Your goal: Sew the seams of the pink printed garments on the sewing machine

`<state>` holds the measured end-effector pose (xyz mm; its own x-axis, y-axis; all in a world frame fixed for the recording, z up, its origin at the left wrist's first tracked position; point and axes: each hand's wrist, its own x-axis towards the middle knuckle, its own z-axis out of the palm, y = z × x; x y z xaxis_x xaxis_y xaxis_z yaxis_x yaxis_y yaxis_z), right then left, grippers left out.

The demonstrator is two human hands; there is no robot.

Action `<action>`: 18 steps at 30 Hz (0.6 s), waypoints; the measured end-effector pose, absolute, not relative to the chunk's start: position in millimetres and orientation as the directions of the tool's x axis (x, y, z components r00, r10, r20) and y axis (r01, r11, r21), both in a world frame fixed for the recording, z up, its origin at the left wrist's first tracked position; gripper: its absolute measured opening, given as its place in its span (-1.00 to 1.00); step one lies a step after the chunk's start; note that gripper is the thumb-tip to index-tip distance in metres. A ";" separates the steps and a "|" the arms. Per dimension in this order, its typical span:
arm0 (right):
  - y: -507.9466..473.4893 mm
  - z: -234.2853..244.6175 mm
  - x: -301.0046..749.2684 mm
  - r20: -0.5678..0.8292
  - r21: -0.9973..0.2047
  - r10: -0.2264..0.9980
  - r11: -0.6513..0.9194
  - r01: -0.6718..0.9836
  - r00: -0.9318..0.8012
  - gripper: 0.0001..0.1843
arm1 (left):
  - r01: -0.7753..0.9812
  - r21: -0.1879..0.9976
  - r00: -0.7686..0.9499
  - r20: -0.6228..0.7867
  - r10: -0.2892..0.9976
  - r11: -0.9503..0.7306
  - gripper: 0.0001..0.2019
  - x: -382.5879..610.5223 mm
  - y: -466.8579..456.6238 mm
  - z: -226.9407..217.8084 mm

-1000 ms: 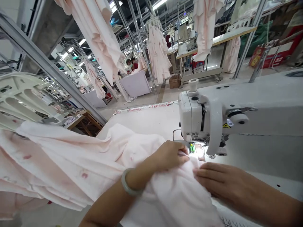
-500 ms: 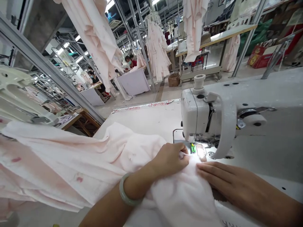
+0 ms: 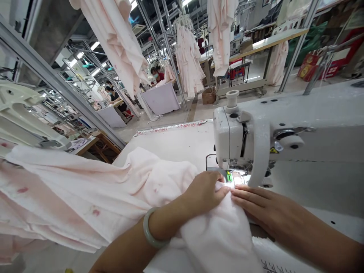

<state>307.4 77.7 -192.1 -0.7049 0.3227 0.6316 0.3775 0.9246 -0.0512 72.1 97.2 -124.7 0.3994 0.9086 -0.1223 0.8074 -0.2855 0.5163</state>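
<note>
A pale pink fleece garment point(image 3: 159, 182) with small reddish prints spreads over the sewing table, its edge at the lit needle area of a white sewing machine point(image 3: 227, 136). My left hand point(image 3: 206, 191), a pale bangle on its wrist, pinches the fabric edge between thumb and fingers just in front of the presser foot. Close beside it, my right hand point(image 3: 264, 206) lies with fingers stretched out, the tips on the fabric by the needle area. A green part point(image 3: 229, 176) shows next to the foot. The needle tip cannot be made out.
The white tabletop point(image 3: 176, 146) has a taped far edge. A metal rail point(image 3: 62, 83) and a cream plastic hanger point(image 3: 25, 113) stand at the left. Pink garments point(image 3: 113, 41) hang ahead. Co-workers point(image 3: 157, 74) sit at farther tables. A cardboard box point(image 3: 209, 96) is on the floor.
Both hands have drawn closer together at the fabric edge, the right shifting slightly left and up. My left thumb reaches further right. The machine appears slightly further left in view.
</note>
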 end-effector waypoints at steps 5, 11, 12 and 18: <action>78.2 -189.5 304.8 0.616 -0.096 0.352 0.921 0.377 -0.705 -0.55 | 0.849 0.438 0.370 -0.099 0.924 -0.294 -0.86 75.6 101.3 -126.5; 78.6 -188.3 303.9 0.616 -0.050 0.338 0.918 0.393 -0.711 -0.49 | 0.843 0.418 0.409 -0.090 0.908 -0.338 -0.71 74.0 105.3 -128.6; 78.5 -188.1 303.5 0.616 -0.041 0.336 0.917 0.398 -0.712 -0.52 | 0.854 0.407 0.395 -0.099 0.913 -0.326 -0.71 74.1 104.5 -129.0; 77.8 -188.9 300.8 0.608 0.013 0.339 0.900 0.436 -0.718 -0.72 | 0.895 0.386 0.289 -0.115 0.950 -0.225 -0.86 78.4 98.5 -133.3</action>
<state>300.8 77.8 -188.9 -0.7180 0.3387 0.6081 0.4359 0.8999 0.0133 78.4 98.5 -133.3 0.2886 0.9505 -0.1153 0.8948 -0.2249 0.3857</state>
